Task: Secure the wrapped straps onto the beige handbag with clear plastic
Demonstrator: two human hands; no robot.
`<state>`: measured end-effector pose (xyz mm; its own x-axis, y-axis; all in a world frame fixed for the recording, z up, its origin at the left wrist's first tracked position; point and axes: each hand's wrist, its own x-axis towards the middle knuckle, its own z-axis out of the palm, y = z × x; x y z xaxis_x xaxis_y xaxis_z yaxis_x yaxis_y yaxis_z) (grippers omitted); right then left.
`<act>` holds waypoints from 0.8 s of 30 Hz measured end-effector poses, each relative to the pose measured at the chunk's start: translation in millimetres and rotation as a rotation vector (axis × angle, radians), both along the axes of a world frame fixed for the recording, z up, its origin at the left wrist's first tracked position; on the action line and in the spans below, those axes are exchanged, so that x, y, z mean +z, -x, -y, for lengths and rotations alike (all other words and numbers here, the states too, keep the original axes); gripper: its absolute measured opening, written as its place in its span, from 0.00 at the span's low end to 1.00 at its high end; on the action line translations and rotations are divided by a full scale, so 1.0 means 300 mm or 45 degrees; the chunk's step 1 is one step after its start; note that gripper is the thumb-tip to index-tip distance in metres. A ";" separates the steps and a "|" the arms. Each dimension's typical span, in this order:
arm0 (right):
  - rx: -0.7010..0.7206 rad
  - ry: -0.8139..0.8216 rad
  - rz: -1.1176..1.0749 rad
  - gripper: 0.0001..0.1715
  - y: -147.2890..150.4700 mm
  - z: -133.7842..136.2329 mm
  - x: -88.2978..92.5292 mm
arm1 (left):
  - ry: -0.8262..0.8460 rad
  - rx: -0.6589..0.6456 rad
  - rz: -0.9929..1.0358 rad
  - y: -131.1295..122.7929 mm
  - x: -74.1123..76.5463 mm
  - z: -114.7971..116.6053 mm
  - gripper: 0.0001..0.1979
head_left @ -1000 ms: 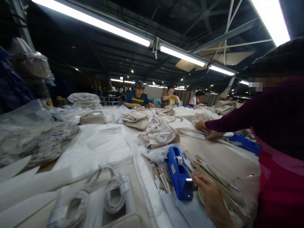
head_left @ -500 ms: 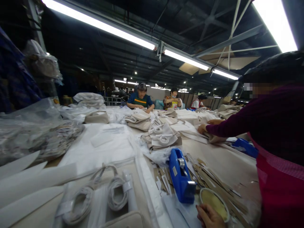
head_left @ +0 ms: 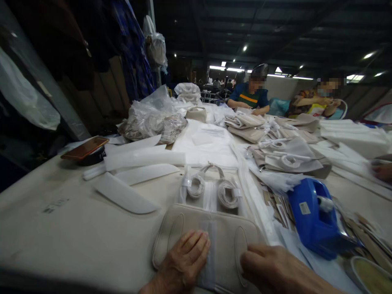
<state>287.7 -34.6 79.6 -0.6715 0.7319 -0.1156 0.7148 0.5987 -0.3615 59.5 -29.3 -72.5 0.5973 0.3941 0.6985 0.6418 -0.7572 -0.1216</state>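
A beige handbag [head_left: 225,241] lies flat in front of me, with a pale translucent strip [head_left: 208,255] running down its middle. My left hand [head_left: 187,259] rests on the bag, fingers laid close together along that strip. Over the bag's right part is my right hand [head_left: 269,263], its fingers curled in and slightly blurred; anything between them is hidden. Just beyond the bag, its two coiled straps [head_left: 196,185] are wrapped and bound with white bands. To the right stands a blue tape dispenser [head_left: 312,216].
A round tub [head_left: 369,275] sits at the lower right beside paper scraps. White foam-like sheets [head_left: 131,194] and a phone [head_left: 85,148] lie to the left. Stacked beige bags [head_left: 288,159] stand farther right. Co-workers [head_left: 251,94] work across the table; another person's hand [head_left: 382,172] shows at the right edge.
The view has turned left and down toward the bag. My right hand has moved from beside the round tub to over the bag, and my left hand has come into view.
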 end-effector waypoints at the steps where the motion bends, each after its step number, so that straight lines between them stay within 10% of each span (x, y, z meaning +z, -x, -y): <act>1: 0.089 0.016 0.087 0.12 0.046 -0.034 0.011 | 0.008 0.005 -0.035 0.003 0.009 0.003 0.22; 13: 0.417 -0.113 0.543 0.10 0.247 -0.347 -0.101 | 0.022 0.049 0.138 -0.017 -0.006 -0.002 0.20; 24: -0.123 -0.170 0.479 0.11 0.228 -0.339 -0.130 | 0.005 -0.001 0.193 -0.015 -0.016 -0.007 0.17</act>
